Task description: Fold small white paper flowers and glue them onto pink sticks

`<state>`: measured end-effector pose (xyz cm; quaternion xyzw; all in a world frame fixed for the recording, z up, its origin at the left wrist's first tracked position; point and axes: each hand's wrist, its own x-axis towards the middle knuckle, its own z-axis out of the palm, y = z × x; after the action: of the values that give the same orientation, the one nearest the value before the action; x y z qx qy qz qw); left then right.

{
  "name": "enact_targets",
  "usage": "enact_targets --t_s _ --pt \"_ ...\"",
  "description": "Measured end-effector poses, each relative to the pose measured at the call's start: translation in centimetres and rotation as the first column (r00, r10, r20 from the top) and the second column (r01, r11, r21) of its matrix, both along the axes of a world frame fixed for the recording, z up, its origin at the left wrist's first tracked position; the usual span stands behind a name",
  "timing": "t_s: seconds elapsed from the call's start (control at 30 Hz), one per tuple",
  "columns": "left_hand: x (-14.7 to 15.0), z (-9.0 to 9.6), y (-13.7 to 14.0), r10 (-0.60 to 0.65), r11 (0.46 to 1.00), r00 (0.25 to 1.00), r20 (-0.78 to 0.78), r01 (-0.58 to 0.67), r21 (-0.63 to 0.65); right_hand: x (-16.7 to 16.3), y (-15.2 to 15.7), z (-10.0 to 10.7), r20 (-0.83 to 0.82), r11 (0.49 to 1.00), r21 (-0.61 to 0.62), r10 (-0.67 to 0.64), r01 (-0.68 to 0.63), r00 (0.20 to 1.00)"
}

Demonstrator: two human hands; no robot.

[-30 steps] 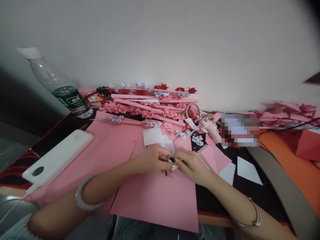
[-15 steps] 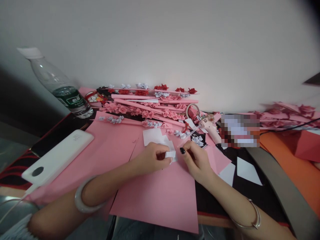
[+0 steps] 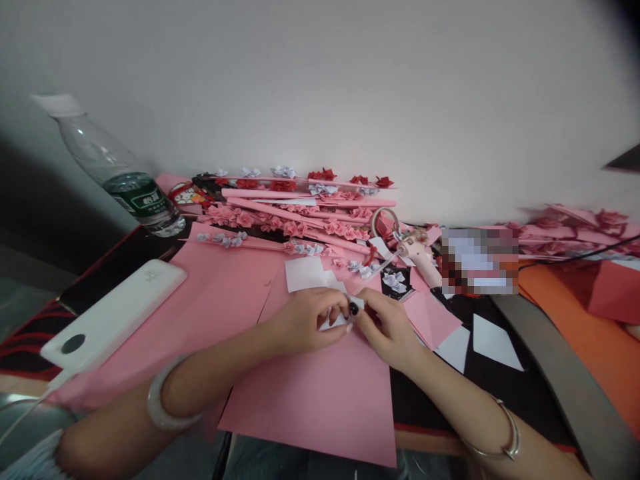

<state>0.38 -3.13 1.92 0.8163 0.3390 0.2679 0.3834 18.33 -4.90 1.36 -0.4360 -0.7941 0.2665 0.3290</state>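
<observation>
Between my two hands is a small folded piece of white paper (image 3: 334, 323), partly hidden by the fingers. My left hand (image 3: 305, 321) is closed on it, thumb and fingertips pinching from the left. From the right, my right hand (image 3: 387, 327) pinches the paper's other side, its dark thumbnail against it. Both hands are above a large pink sheet (image 3: 320, 400). Just behind them lie white paper squares (image 3: 305, 273). Small white paper flowers (image 3: 395, 281) rest beyond my right hand.
Pink paper stems with flowers (image 3: 300, 213) lie along the wall. At left stand a water bottle (image 3: 143, 193) and a white power bank (image 3: 117, 313). A pink glue gun (image 3: 423, 260), a roll of tape (image 3: 385, 223) and orange paper (image 3: 575, 300) are to the right.
My right hand has moved left to meet the left hand and now grips the white paper too. The left fingers have shifted around the paper.
</observation>
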Motion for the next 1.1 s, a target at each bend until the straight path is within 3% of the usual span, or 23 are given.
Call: enact_targets --t_s 0.27,0.33,0.47,0.57,0.8,0.93,1.1 --pt "-0.11 0.03 0.55 0.246 0.948 0.961 0.129 -0.210 -0.239 0.16 0.31 -0.26 -0.186 0.983 -0.183 -0.036 0.002 0.982" --pt "-0.07 0.04 0.63 0.242 0.929 0.952 0.187 -0.171 -0.329 0.12 0.30 -0.28 -0.220 0.979 -0.204 -0.030 -0.016 0.975" --pt "-0.01 -0.17 0.82 0.107 0.903 0.956 0.274 0.022 -0.429 0.02 0.29 -0.43 -0.207 0.976 -0.216 -0.033 -0.013 0.978" --pt "-0.08 -0.44 0.94 0.126 0.877 0.948 0.291 0.030 -0.479 0.02 0.34 -0.66 -0.129 0.977 -0.210 -0.078 0.049 0.989" --pt "-0.12 -0.56 0.94 0.212 0.846 0.939 0.272 -0.038 -0.531 0.22 0.44 -0.43 -0.120 0.972 0.024 -0.229 0.234 0.966" --pt "0.02 -0.55 0.81 0.207 0.811 0.944 0.256 -0.019 -0.584 0.25 0.43 -0.31 -0.070 0.973 0.189 -0.121 0.133 0.990" --pt "0.08 -0.50 0.78 0.201 0.766 0.941 0.271 0.021 -0.643 0.26 0.54 -0.53 -0.023 0.958 0.279 -0.055 0.059 0.998"
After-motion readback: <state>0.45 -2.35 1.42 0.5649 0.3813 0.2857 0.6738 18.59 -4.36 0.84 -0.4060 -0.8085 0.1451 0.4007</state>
